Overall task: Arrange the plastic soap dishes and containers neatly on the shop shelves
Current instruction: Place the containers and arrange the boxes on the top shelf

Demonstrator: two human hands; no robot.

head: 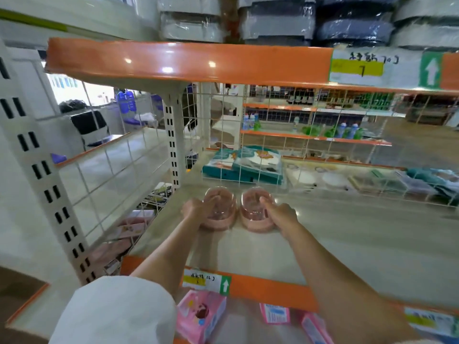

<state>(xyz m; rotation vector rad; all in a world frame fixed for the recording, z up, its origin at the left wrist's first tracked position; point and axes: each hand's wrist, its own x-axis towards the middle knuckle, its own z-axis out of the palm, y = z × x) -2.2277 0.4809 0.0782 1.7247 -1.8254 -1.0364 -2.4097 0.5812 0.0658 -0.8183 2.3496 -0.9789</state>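
The two soap dishes [218, 209] [258, 211] are pink with see-through lids. The shelf [347, 244] is pale grey, and its front edge [268, 290] is bright orange. The price label [206, 281] is white and yellow with a green patch and a white arrow. The boxes [201, 316] below are pink. The wire back [273, 135] is a white grid. The packs [248, 165] behind it are teal. The sleeve [114, 311] is white.
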